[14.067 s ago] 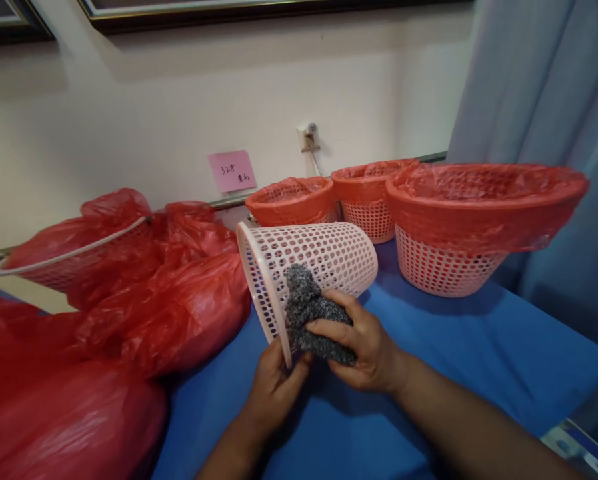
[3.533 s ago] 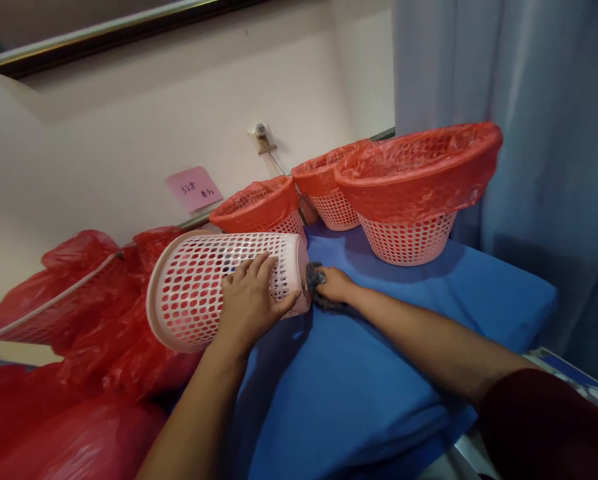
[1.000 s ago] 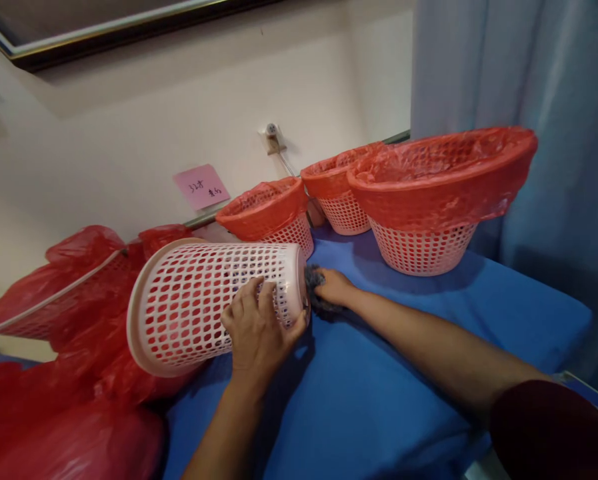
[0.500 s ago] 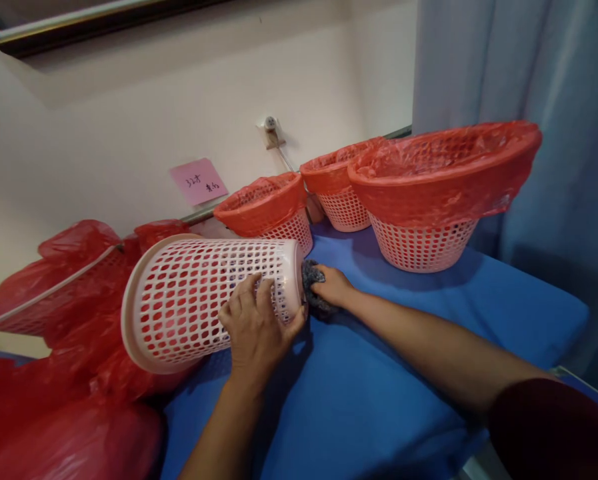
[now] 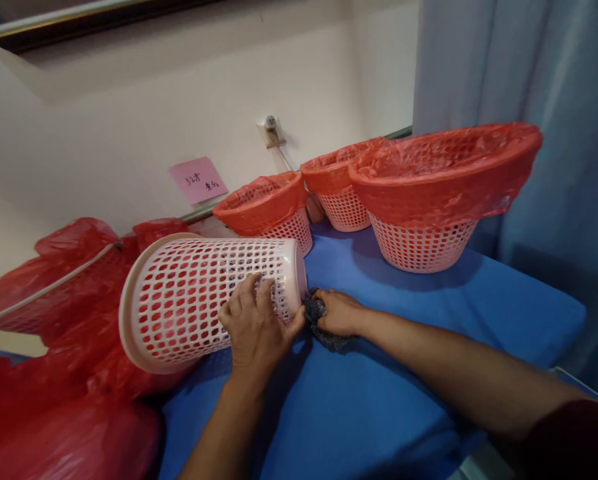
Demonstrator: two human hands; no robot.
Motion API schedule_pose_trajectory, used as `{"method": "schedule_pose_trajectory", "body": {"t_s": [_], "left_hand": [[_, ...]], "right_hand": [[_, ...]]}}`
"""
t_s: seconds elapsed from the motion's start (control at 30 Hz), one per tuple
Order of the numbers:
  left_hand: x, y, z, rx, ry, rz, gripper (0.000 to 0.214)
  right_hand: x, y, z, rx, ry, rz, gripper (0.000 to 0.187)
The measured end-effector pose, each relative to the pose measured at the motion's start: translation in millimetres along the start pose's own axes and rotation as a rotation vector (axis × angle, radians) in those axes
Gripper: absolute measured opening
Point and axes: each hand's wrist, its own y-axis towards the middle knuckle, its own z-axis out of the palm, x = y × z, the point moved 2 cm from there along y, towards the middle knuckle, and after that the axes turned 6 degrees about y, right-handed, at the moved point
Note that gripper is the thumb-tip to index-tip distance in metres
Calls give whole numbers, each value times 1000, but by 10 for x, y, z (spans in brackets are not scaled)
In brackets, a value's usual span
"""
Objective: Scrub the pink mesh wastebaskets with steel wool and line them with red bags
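Presently: left fingers spread open and flat on the wall of the pink mesh basket, which lies on its side with its rim toward 9 o'clock. Right fingers closed around a grey cloth, held against the basket's base at its 3 o'clock end.

Step, as judged: wiping the base. Further rubbing calls for a firm left hand, lest the basket roll on the blue tabletop.

Red-lined baskets at 1 o'clock; red bags at 8 o'clock.

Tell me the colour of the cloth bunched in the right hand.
Speckled dark grey; the cloth shows best in the head view.
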Motion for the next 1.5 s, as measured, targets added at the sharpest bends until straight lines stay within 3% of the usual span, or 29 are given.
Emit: {"method": "schedule_pose_trajectory", "body": {"t_s": [0.13,0.27,0.37,0.53,0.63,0.77,0.87,1.0,1.13,1.2,1.4,1.5], "left_hand": [[-11,-14,-16,1,-9,-8,61],[-14,-24,-13,-4,-19,-9,59],[-3,-24,9,-7,-29,-17,60],[10,-31,43,-5,-24,-28,61],[5,-42,46,-8,-23,-24,61],[3,-45,57,-8,-39,-32,64],[9,-41,75,-1,-45,-52,65],[8,-53,88,2,-55,-78,60],[3,-77,90,-10,-70,-80,59],[5,-82,92,-9,-68,-85,58],[12,-79,86,-17,-38,-90,56],[7,-80,80,-20,-54,-78,53]], "right_hand": [[12,288,-189,-137,-22,25,52],[183,527,-320,-273,5,-115,67],[207,592,-200,-236,14,-164,67],[-7,593,-15,-119,-18,-22,48],[-19,574,-72,-150,-11,-2,46],[111,523,-136,-242,22,-95,60],[108,489,-81,-187,16,-115,57],[41,589,-94,-132,-11,-24,45],[201,830,-238,-217,11,-72,67],[268,886,-247,-200,19,-89,70],[53,642,-136,21,13,33,35],[74,640,-243,-43,49,29,39]]}}
